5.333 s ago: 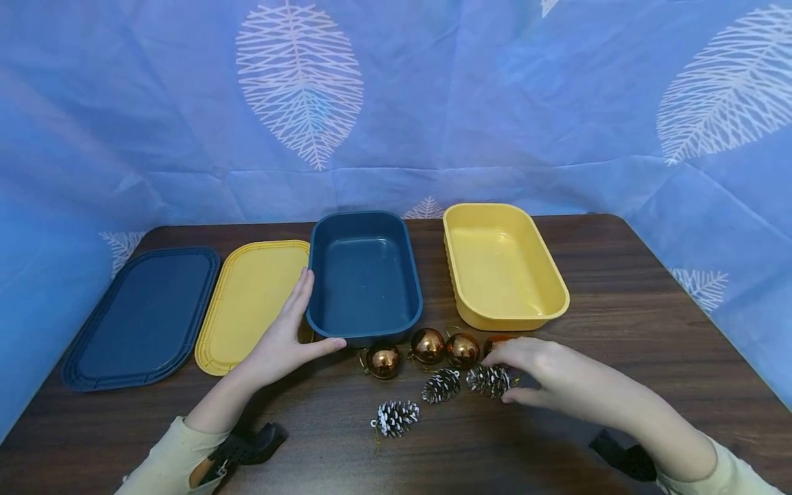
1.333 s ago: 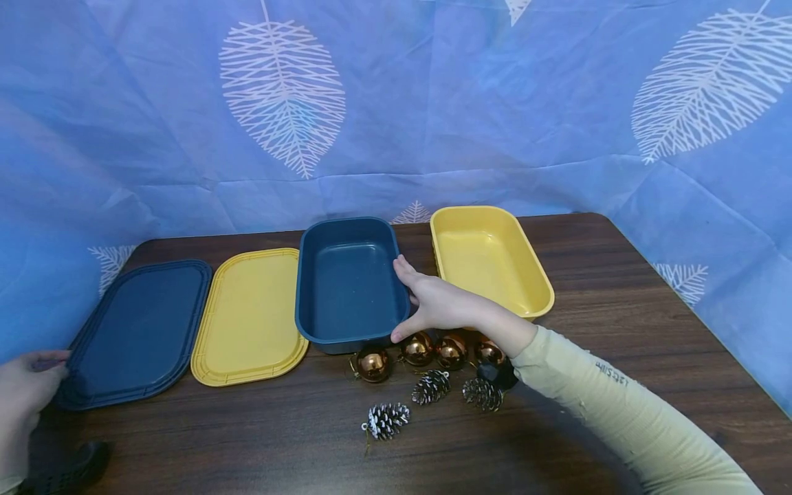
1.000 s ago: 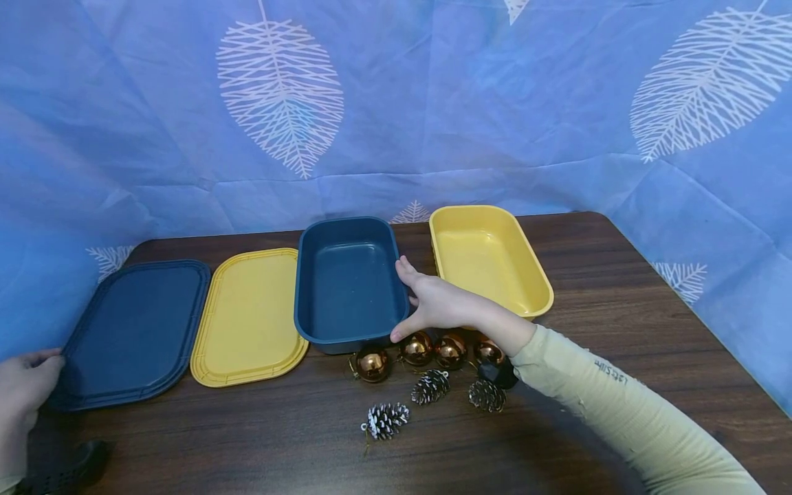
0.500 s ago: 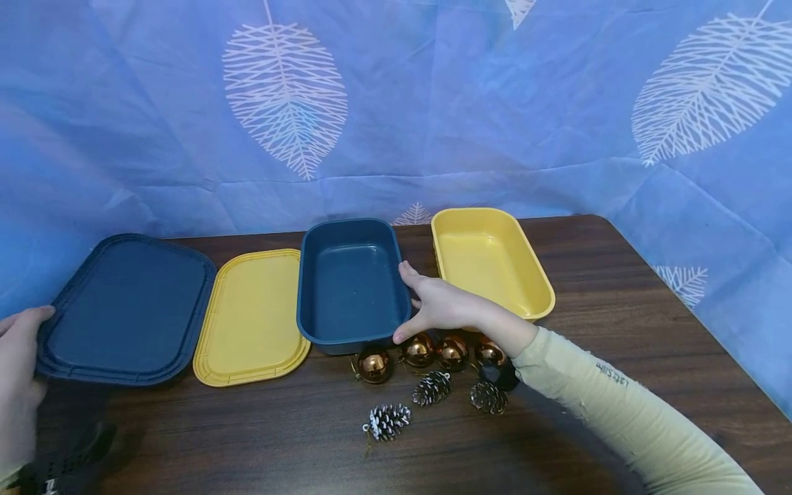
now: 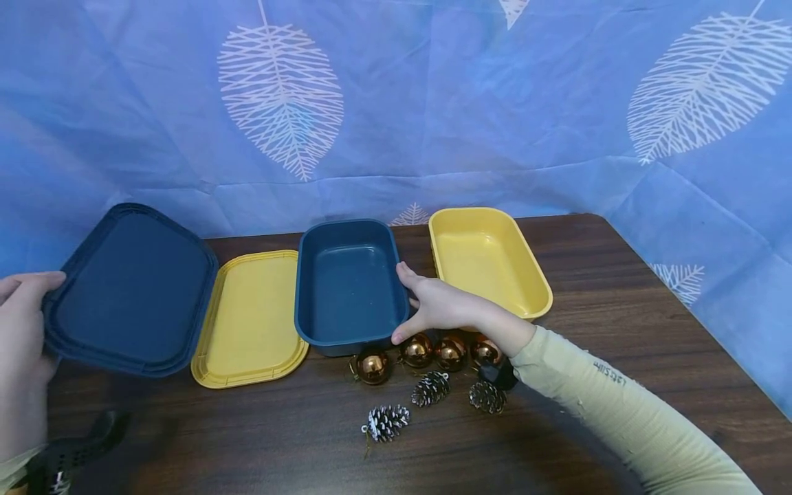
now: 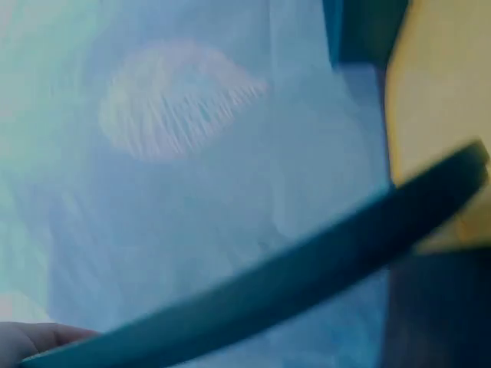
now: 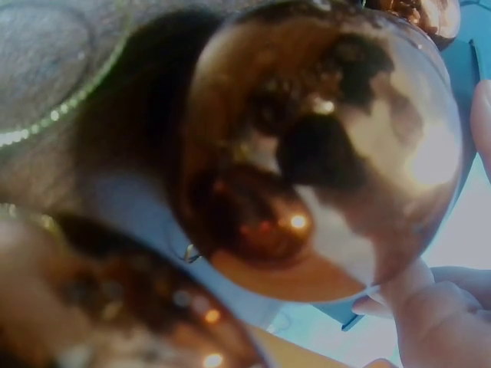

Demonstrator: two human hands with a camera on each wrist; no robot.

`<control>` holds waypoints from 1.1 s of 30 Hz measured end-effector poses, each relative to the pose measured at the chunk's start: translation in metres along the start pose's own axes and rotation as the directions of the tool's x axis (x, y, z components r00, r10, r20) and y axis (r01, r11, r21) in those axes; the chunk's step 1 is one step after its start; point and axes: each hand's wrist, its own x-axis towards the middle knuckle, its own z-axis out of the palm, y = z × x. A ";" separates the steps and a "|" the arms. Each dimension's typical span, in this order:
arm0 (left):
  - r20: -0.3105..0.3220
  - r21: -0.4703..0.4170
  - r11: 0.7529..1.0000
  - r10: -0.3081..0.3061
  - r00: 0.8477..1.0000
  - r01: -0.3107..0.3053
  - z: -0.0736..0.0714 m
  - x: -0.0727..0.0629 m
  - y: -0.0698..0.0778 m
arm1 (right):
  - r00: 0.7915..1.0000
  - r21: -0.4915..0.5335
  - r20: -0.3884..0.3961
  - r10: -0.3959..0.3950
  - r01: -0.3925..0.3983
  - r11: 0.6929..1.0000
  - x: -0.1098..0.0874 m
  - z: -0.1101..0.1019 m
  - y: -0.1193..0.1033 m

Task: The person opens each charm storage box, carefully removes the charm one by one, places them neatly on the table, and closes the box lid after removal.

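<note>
At the far left, my left hand (image 5: 25,330) grips the left edge of a dark blue lid (image 5: 133,295), thumb on top. The lid is tilted and raised off the table; its rim (image 6: 291,268) shows edge-on in the left wrist view. My right hand (image 5: 436,302) rests against the right side of a dark blue rectangular box (image 5: 349,292), fingers and thumb spread along its wall near the front corner. Inside the box there is nothing. Under the right forearm sit shiny copper baubles (image 5: 417,349), one of them a large bauble (image 7: 322,153) in the right wrist view.
A yellow lid (image 5: 250,316) lies flat between the blue lid and blue box. Right of the box stands a yellow box (image 5: 489,261). Several pine cones (image 5: 386,422) with white tips lie in front on the dark wooden table (image 5: 278,447). Behind hangs a blue cloth (image 5: 396,103).
The right hand has gone from a pine cone to the blue box's side. The left hand left that box, took the blue lid's edge and raised it from the table, tilting it.
</note>
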 end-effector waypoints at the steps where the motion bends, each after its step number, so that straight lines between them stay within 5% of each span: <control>1: -0.005 -0.010 1.000 -0.003 1.000 0.003 0.013 -0.009 0.012 | 1.000 -0.003 -0.002 -0.001 0.001 1.000 0.000 0.000 0.000; 5: -0.024 -0.008 0.999 -0.038 0.999 0.038 0.062 -0.040 0.051 | 1.000 -0.005 -0.004 0.004 -0.004 1.000 -0.002 -0.001 -0.002; 9: -0.027 0.015 0.997 -0.080 0.996 0.080 0.095 -0.058 0.068 | 1.000 -0.007 0.001 0.003 -0.003 1.000 -0.002 -0.001 -0.002; 18: 0.096 0.068 0.995 -0.084 0.992 0.078 0.132 -0.068 0.076 | 1.000 -0.013 0.016 -0.008 0.008 1.000 -0.001 -0.001 -0.001; 21: 0.115 0.177 0.983 -0.061 0.991 0.040 0.145 -0.073 0.082 | 1.000 -0.020 0.023 -0.007 0.008 1.000 0.000 -0.002 -0.001; 28: 0.114 0.446 0.887 0.078 0.990 -0.121 0.174 -0.083 0.087 | 0.999 -0.055 0.031 -0.009 0.011 0.998 0.000 -0.003 -0.002; 33: 0.155 0.566 0.773 0.240 0.958 -0.285 0.188 -0.091 0.083 | 1.000 -0.093 0.025 -0.005 0.007 0.996 0.001 -0.003 -0.004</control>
